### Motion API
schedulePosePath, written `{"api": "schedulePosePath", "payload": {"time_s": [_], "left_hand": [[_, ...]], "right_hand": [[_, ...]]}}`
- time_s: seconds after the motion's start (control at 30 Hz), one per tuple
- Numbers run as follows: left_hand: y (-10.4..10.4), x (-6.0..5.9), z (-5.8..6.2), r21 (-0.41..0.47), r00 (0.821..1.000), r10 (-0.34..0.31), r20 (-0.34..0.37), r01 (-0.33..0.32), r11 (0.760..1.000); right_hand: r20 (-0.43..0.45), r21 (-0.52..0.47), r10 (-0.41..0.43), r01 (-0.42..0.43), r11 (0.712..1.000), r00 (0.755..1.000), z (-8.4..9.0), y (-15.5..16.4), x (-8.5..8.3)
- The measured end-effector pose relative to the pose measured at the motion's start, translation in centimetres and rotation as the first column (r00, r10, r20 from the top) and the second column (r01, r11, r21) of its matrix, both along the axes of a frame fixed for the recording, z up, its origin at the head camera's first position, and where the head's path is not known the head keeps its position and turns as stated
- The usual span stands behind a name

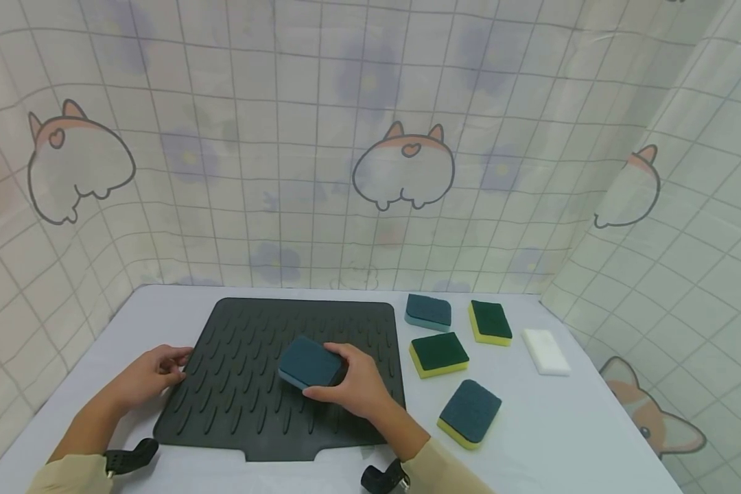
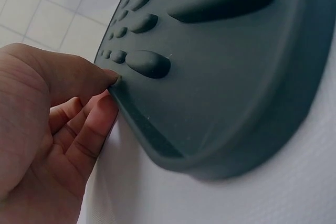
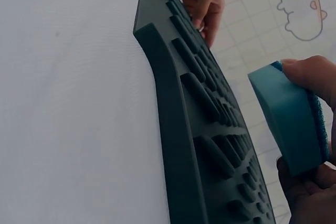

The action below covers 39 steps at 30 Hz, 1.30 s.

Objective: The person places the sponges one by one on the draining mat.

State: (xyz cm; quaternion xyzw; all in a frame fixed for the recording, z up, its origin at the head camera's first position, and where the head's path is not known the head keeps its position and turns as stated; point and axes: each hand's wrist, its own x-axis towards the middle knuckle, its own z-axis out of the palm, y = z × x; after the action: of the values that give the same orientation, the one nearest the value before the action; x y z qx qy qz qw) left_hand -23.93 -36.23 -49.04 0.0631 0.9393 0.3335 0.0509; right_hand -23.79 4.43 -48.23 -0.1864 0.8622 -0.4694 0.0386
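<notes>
A dark grey ridged rubber drying mat lies on the white table. With thumb over its rim and fingers against its outer side, my left hand pinches the mat's left edge; the left wrist view shows the thumb right at the raised lip. My right hand grips a blue sponge with a darker scouring face, above the middle of the mat. In the right wrist view the sponge sits between thumb and fingers, apart from the mat's ridges.
Right of the mat lie another blue sponge, two yellow sponges with green faces, and a yellow one with a blue-grey face. A white block lies farther right. A tile-patterned curtain hangs behind the table.
</notes>
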Motion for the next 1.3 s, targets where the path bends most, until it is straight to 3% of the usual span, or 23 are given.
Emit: {"api": "schedulePosePath", "payload": {"time_s": [0.73, 1.3], "left_hand": [[0.3, -0.1, -0.1, 0.007, 1.000, 0.010, -0.013, -0.010, 1.000], [0.2, 0.0, -0.2, -0.019, 1.000, 0.013, -0.028, -0.013, 1.000]], "right_hand": [[-0.020, 0.017, -0.031, 0.031, 0.999, 0.999, 0.2, -3.9, -0.9], [0.020, 0.027, -0.047, 0.047, 0.999, 0.999, -0.2, -6.3, -1.2]]}}
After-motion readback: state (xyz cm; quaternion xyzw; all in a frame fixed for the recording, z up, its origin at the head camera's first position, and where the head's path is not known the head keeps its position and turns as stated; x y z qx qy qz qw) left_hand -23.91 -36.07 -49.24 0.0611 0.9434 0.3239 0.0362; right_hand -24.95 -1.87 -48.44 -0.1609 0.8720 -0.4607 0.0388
